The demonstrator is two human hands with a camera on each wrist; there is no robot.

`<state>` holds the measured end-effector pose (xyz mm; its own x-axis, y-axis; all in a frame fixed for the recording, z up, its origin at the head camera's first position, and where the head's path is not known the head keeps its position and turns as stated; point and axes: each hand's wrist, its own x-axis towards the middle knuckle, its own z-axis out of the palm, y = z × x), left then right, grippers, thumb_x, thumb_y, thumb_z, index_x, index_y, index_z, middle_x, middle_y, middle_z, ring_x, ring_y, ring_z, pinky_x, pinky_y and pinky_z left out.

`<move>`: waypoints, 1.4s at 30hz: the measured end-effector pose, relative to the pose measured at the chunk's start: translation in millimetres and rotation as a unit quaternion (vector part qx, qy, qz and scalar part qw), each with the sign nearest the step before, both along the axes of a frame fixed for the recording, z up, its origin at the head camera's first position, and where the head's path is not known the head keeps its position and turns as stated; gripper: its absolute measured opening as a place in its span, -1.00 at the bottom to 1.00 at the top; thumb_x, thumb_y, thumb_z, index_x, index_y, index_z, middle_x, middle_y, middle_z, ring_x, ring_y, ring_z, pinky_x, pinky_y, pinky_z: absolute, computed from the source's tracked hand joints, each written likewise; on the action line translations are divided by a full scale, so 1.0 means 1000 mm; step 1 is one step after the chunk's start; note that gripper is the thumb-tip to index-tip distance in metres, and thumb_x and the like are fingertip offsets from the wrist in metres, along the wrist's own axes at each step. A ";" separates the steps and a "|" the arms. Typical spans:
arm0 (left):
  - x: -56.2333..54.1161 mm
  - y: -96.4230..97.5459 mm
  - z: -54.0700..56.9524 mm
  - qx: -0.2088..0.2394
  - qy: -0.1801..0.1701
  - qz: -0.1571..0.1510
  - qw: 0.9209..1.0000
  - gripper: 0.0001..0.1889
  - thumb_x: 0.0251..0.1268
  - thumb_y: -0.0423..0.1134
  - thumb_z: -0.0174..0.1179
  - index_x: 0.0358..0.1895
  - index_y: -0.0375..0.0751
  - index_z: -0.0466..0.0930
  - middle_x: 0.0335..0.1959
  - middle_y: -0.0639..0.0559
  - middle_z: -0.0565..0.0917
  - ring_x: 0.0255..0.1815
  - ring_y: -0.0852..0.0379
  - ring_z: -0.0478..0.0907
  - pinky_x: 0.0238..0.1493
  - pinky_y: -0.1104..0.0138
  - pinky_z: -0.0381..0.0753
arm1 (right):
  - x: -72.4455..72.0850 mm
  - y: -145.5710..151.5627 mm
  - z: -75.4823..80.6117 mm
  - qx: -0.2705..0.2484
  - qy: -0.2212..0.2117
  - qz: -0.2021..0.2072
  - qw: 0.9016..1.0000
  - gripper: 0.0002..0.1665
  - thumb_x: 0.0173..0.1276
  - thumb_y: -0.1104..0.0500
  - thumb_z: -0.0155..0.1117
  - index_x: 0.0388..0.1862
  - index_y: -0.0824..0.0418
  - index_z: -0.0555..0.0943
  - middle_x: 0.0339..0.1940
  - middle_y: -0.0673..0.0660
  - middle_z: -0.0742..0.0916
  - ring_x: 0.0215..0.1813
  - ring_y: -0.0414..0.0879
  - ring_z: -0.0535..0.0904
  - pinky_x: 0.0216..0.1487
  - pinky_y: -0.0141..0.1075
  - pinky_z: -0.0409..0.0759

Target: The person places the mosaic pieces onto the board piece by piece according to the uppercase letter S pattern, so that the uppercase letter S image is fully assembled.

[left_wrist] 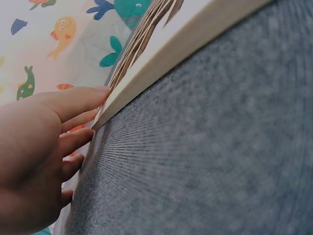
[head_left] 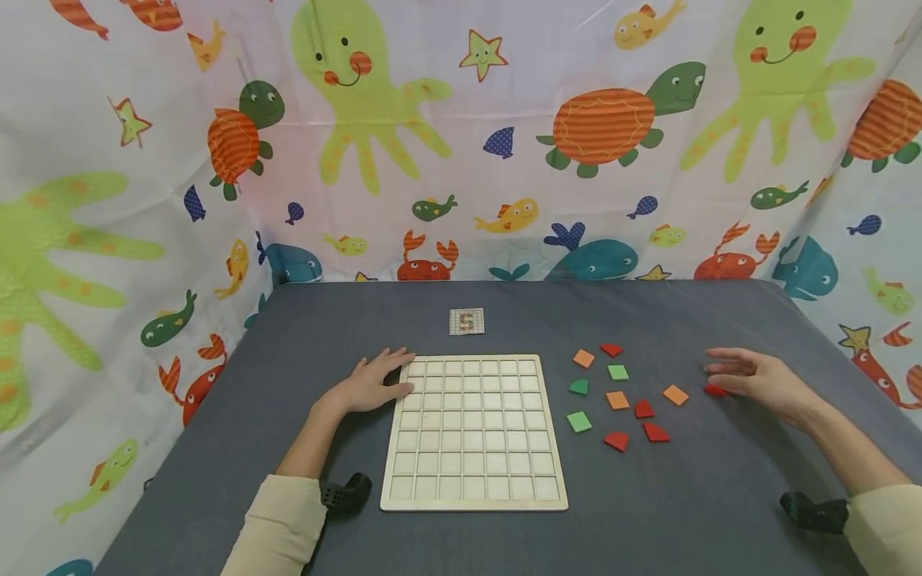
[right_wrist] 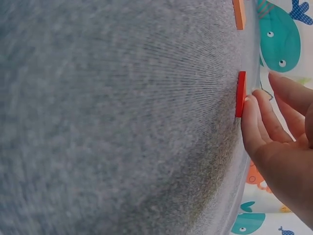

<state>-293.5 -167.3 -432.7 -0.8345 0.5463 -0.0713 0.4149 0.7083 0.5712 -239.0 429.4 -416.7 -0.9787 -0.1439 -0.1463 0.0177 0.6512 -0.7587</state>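
My left hand (head_left: pixel 370 384) rests at the upper left corner of a wooden grid board (head_left: pixel 387 480), its fingers loosely extended. In the left wrist view, the thumb touches the rim of the board (left_wrist: pixel 161 66). Over at the right, my right hand (head_left: pixel 759 384) hovers low with relaxed fingers above a red tile (head_left: pixel 715 390). The right wrist view has one fingertip against the red tile (right_wrist: pixel 241 95), while the other fingers stand apart from it. The tile lies flat on the cloth, partly hidden by the hand in the head view.
Between board and right hand lie several loose tiles: orange squares (head_left: pixel 617 400), red pieces (head_left: pixel 655 432), light green ones (head_left: pixel 579 422) and a dark green one (head_left: pixel 579 387). A small pattern card (head_left: pixel 467 322) lies beyond the board. Dark grey cloth covers the table (head_left: pixel 504 548); a printed curtain (head_left: pixel 461 120) hangs behind.
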 end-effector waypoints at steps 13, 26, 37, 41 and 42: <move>0.001 0.000 -0.001 0.002 -0.008 0.006 1.000 -0.33 0.41 -0.06 0.10 0.46 -0.28 0.14 0.47 -0.27 0.08 0.48 -0.29 -0.18 0.32 -0.26 -0.32 | 0.005 0.000 -0.002 0.073 0.075 -0.008 0.994 -0.40 0.37 0.15 0.26 0.26 0.47 0.38 -0.01 0.43 0.63 -0.21 -0.35 0.58 -0.28 -0.41 0.57; 0.004 0.001 0.000 -0.003 -0.003 0.010 1.000 -0.34 0.42 -0.07 0.08 0.46 -0.29 0.13 0.47 -0.27 0.07 0.48 -0.30 -0.18 0.32 -0.26 -0.32 | 0.011 0.001 -0.006 0.118 0.107 0.028 0.987 -0.44 0.25 0.23 0.38 0.18 0.44 0.49 -0.13 0.26 0.65 -0.25 -0.30 0.49 -0.31 -0.44 0.50; 0.005 0.000 -0.004 0.004 -0.004 0.010 1.000 -0.35 0.43 -0.08 0.07 0.46 -0.32 0.13 0.47 -0.30 0.07 0.47 -0.32 -0.18 0.30 -0.27 -0.33 | 0.012 0.001 -0.008 0.111 0.082 0.020 0.990 -0.43 0.26 0.26 0.34 0.20 0.47 0.44 -0.34 0.13 0.57 -0.38 -0.18 0.43 -0.44 -0.36 0.39; 0.003 0.001 -0.004 0.002 -0.001 0.014 1.000 -0.35 0.43 -0.08 0.07 0.46 -0.29 0.13 0.47 -0.27 0.07 0.48 -0.28 -0.19 0.32 -0.25 -0.35 | 0.014 0.001 -0.008 0.098 0.068 0.004 0.993 -0.42 0.29 0.19 0.34 0.20 0.47 0.44 -0.39 0.12 0.58 -0.44 -0.16 0.44 -0.49 -0.34 0.41; 0.003 0.001 -0.004 0.000 0.001 0.014 1.000 -0.35 0.43 -0.07 0.07 0.46 -0.29 0.13 0.47 -0.26 0.07 0.48 -0.28 -0.19 0.32 -0.25 -0.34 | 0.014 0.001 -0.007 0.097 0.066 -0.001 0.993 -0.42 0.30 0.16 0.33 0.19 0.47 0.45 -0.39 0.12 0.59 -0.45 -0.16 0.45 -0.49 -0.34 0.42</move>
